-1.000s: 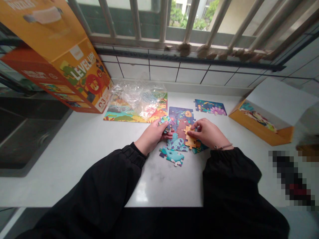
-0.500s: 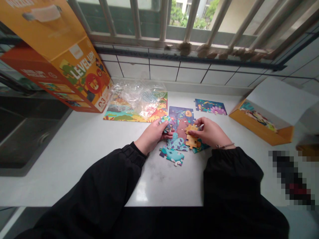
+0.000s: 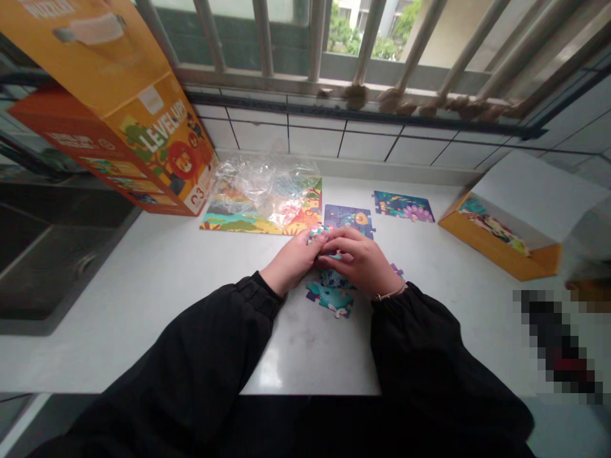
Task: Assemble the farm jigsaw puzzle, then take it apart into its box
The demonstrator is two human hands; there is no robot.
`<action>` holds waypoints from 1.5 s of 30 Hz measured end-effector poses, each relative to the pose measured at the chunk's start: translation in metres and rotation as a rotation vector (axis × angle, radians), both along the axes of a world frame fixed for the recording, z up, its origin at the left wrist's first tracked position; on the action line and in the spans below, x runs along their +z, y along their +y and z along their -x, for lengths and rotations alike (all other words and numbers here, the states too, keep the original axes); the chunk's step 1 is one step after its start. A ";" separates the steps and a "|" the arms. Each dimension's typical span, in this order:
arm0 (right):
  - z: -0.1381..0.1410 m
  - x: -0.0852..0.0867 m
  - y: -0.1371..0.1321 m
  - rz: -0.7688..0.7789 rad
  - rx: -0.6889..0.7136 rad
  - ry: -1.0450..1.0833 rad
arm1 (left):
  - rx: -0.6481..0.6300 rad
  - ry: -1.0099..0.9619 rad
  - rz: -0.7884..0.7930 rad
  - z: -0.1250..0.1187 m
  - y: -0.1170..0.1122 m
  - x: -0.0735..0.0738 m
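My left hand point(image 3: 296, 257) is closed around a small bunch of puzzle pieces point(image 3: 319, 233), their coloured edges showing above the thumb. Against it, my right hand point(image 3: 363, 259) has its fingers curled onto the same bunch; its fingertips are partly hidden. Beneath both hands lies a partly joined jigsaw, whose purple upper section point(image 3: 347, 216) shows beyond the fingers while its middle is covered. Nearer me rests a teal whale section point(image 3: 331, 299). A bit of a purple puzzle piece point(image 3: 397, 270) peeks out by my right wrist.
A joined blue puzzle strip point(image 3: 405, 206) lies behind on the right. An open yellow box point(image 3: 501, 245) with pieces inside stands farther right. Clear plastic wrap point(image 3: 267, 184) covers part of a colourful picture board point(image 3: 229, 219). At left are a tall orange box point(image 3: 162, 146) and a dark sink point(image 3: 52, 261).
My right hand has moved left from over the jigsaw to meet my left hand. The yellow-orange pieces it was touching are out of sight. My left hand has barely moved.
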State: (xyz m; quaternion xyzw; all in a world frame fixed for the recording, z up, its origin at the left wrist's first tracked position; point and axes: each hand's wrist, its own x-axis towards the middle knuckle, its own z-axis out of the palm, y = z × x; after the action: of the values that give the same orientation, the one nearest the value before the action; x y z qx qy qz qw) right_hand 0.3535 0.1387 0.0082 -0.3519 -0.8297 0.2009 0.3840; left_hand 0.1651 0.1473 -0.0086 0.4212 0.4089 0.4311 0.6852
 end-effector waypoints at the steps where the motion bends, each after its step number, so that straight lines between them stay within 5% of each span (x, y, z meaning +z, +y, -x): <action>1: -0.005 0.001 0.001 0.002 0.022 -0.012 | 0.008 0.001 0.004 0.000 0.000 -0.001; 7: -0.073 -0.005 0.007 0.257 -0.336 -0.345 | -0.009 -0.013 0.102 0.000 0.003 -0.001; 10: -0.095 -0.012 0.008 0.400 -0.342 -0.452 | 0.011 -0.009 0.125 -0.001 0.004 0.001; 18: -0.088 -0.005 0.006 0.495 -0.405 -0.417 | 0.013 -0.002 0.130 -0.002 0.003 0.004; 22: -0.077 0.006 0.001 0.567 -0.299 -0.257 | 0.008 0.009 0.124 -0.002 0.003 0.002; 25: -0.058 0.014 -0.004 0.459 -0.343 -0.053 | -0.006 -0.003 0.114 -0.002 0.003 0.001; 28: -0.034 0.015 -0.007 0.134 -0.478 0.076 | -0.021 -0.007 0.096 -0.003 0.002 0.001; 31: -0.013 0.008 -0.007 -0.051 -0.318 0.033 | -0.049 -0.031 0.060 -0.003 0.000 0.002; 36: -0.003 0.002 -0.005 -0.063 -0.024 -0.001 | -0.016 -0.013 -0.031 -0.001 -0.001 0.003; 45: -0.005 0.007 -0.023 0.226 0.210 -0.477 | 0.151 -0.065 0.078 -0.001 0.008 -0.002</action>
State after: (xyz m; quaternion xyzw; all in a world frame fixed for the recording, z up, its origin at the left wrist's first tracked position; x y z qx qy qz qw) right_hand 0.3581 0.1161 0.0153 -0.3421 -0.9008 0.2422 0.1135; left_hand 0.1664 0.1556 -0.0109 0.3480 0.4335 0.4787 0.6796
